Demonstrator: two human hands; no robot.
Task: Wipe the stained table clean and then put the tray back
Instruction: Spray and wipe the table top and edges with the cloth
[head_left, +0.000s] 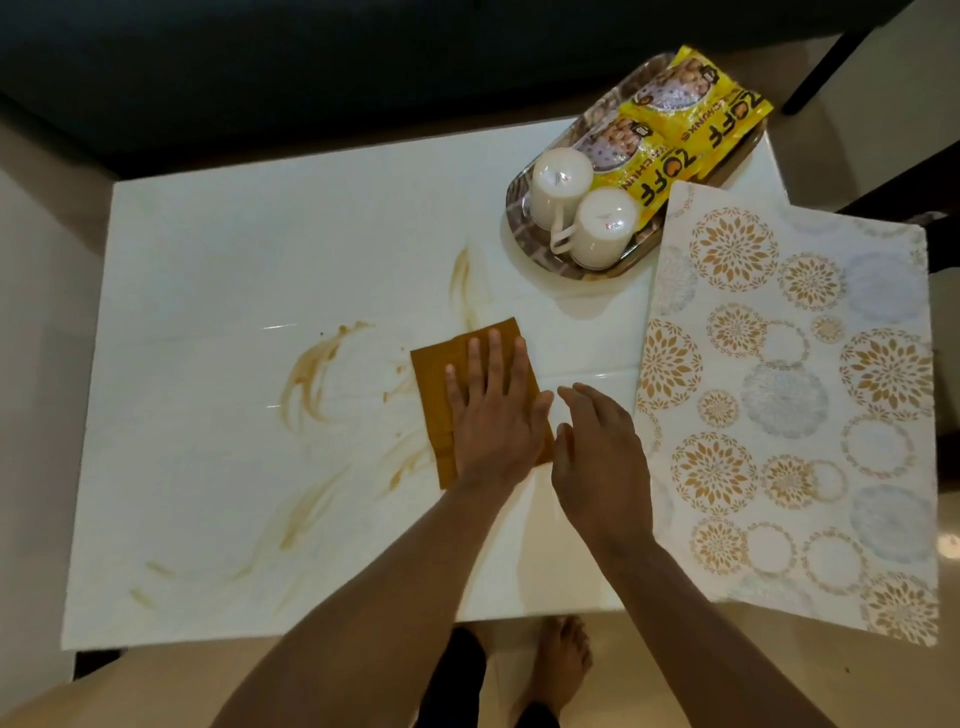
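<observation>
Cloth soft, limp; left hand presses it flat, fingers spread, on stained desk; right hand hovers relaxed, empty.

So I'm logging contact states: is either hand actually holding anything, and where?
Nothing is gripped. The left hand presses flat on the brown cloth, over its right half; the right hand hovers open.

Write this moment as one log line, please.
step: wiping | left hand: flat on folded mustard-brown cloth | right hand: open beside it | brown stains: remain | oval patterned tray: far corner
</observation>
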